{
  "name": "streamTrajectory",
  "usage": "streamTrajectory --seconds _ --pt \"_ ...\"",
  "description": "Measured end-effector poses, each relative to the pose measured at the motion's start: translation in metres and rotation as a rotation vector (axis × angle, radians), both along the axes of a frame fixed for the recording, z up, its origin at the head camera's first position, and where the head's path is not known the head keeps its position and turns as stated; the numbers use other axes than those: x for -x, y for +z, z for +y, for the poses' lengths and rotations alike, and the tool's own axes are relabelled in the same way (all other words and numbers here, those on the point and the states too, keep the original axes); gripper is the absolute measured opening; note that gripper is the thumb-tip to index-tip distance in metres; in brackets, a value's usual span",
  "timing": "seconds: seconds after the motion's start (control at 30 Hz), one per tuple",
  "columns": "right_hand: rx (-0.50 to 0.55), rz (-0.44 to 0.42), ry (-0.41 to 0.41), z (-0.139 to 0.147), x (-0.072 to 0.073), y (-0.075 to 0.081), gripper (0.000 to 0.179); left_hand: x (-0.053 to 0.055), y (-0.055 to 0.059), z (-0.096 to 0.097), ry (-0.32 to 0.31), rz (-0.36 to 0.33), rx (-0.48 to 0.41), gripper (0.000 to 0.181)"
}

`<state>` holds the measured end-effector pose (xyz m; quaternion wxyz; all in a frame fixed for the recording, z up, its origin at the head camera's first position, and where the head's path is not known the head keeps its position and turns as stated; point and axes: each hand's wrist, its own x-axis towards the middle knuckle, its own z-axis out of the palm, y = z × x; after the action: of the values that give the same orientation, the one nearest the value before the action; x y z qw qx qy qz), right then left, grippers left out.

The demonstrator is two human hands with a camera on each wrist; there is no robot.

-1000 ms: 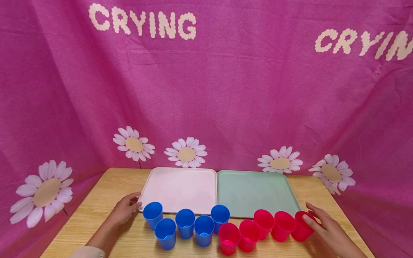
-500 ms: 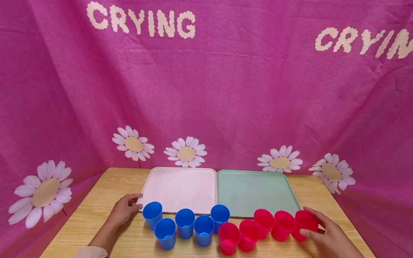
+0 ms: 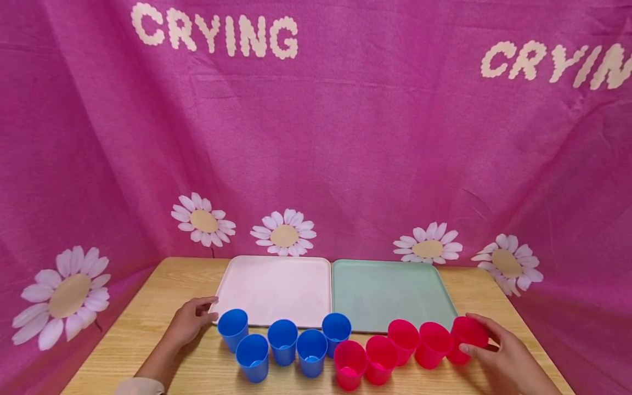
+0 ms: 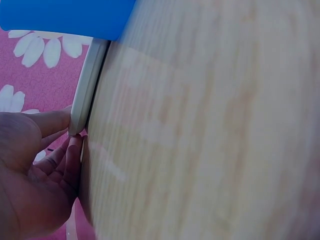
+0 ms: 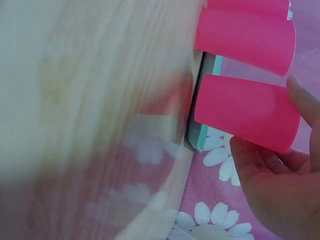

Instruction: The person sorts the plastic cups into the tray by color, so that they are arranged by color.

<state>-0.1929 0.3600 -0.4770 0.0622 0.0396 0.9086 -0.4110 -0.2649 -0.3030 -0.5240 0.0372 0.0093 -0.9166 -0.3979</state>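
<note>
My right hand (image 3: 508, 354) holds the outermost red plastic cup (image 3: 468, 337) at the right end of the red group, its thumb on the near side and fingers round the far side. In the right wrist view this red cup (image 5: 245, 112) stands beside the green tray's corner; whether its base touches the table I cannot tell. At the left, the fingertips of my left hand (image 3: 190, 321) rest against the left edge of the pale pink tray (image 3: 276, 288), by its front corner. The left wrist view has the thumb and fingers at that tray edge (image 4: 87, 90).
A pale green tray (image 3: 392, 293) adjoins the pink one on the wooden table (image 3: 138, 318). Several upright blue cups (image 3: 283, 343) stand in front of the pink tray, and several more red cups (image 3: 382, 359) are to their right. Behind hangs a pink flowered cloth (image 3: 316, 137).
My right hand has closed round the end red cup, which has shifted slightly toward the green tray. The left hand has stayed at the pink tray's edge.
</note>
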Motion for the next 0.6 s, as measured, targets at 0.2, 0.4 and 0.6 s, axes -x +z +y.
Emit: streamTrajectory --seconds 0.2,0.4,0.6 --pt "0.017 0.114 0.044 0.001 0.002 0.006 0.080 0.000 0.000 0.001 0.009 -0.012 -0.005 0.041" --pt "0.031 0.201 0.085 0.002 0.007 0.009 0.070 0.000 0.001 0.001 0.007 -0.012 -0.003 0.040" --pt "0.120 0.262 0.125 0.001 0.015 0.012 0.065 0.000 0.002 0.001 0.005 -0.012 -0.001 0.040"
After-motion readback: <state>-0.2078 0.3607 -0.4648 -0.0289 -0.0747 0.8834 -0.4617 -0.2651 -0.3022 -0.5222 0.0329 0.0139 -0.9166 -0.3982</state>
